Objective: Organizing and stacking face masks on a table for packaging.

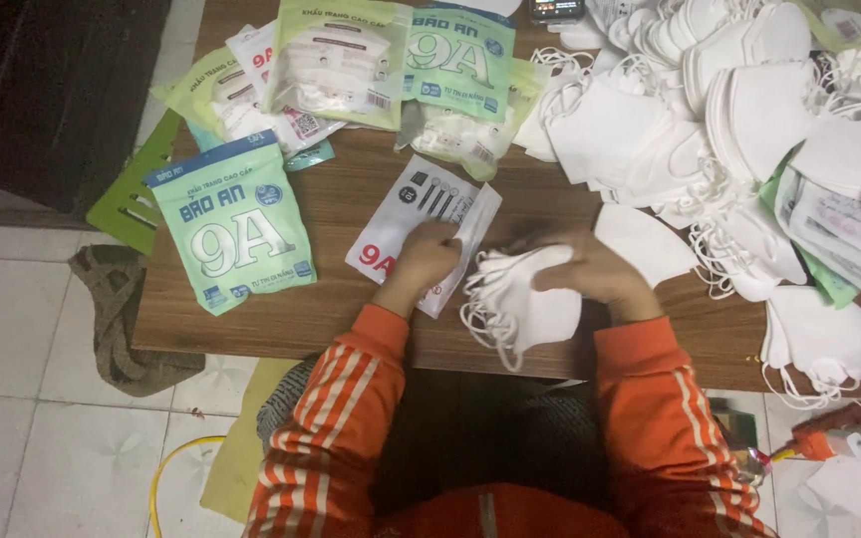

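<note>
My left hand (423, 257) is pinching the flat white plastic pouch (429, 221), my right hand (590, 267) is gripping the stack of white folded masks (520, 299) at 3 o'clock of it.

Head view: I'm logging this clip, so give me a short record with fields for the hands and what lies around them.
left hand: on a flat white pouch
right hand: grips a stack of white masks
surface: brown wooden table
left of hands: green filled packet
right of hands: heap of loose white masks
sleeves: orange, white stripes
</note>
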